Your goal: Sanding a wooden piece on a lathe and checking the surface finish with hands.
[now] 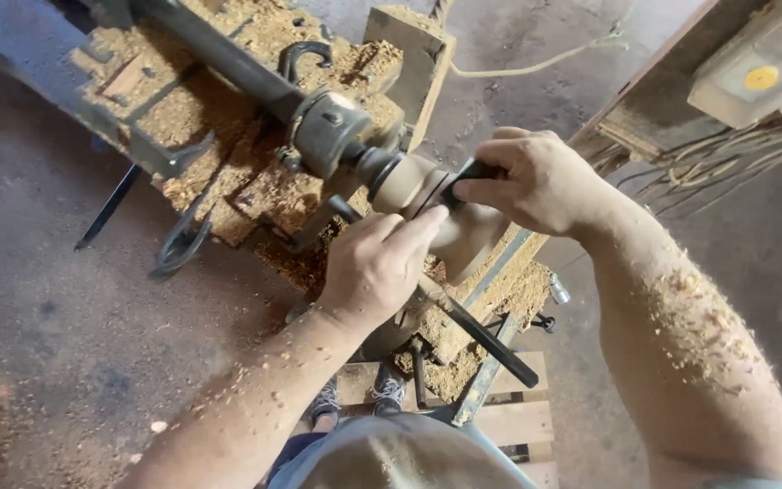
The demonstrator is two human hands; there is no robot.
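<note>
Both hands are on the job: my right hand [536, 181] is clenched around the black handle end of a turning tool [474, 170], thumb and fingers wrapped over it just where it meets the wood, and my left hand [377, 267] is closed in a loose fist with the forefinger stretched out along the top, pressing down near the pale wooden workpiece [427, 204]. Under that left hand a long dark bar [486, 335] runs down and away toward my feet; I cannot tell from here whether my fingers grip it or only rest on it. The workpiece sits mounted on the lathe, held at its upper end by the grey metal chuck [329, 127] on the dark spindle shaft [228, 59], and it lies between my two hands. Judging by its look, the shaping is well along: the wood is already round and smooth, with a narrow neck by the chuck swelling to a broader body lower down, and no bark or square corners show. The heaps of sawdust [228, 154] over the lathe bed [65, 81] and the chips stuck along both my forearms say a good deal of material is off. What seems left is finer work on the profile. My right forearm comes in from the lower right, wrist bent inward; my left reaches up from below, wrist straight. My shoes [389, 389] stand on a wooden pallet [518, 421] beneath.
</note>
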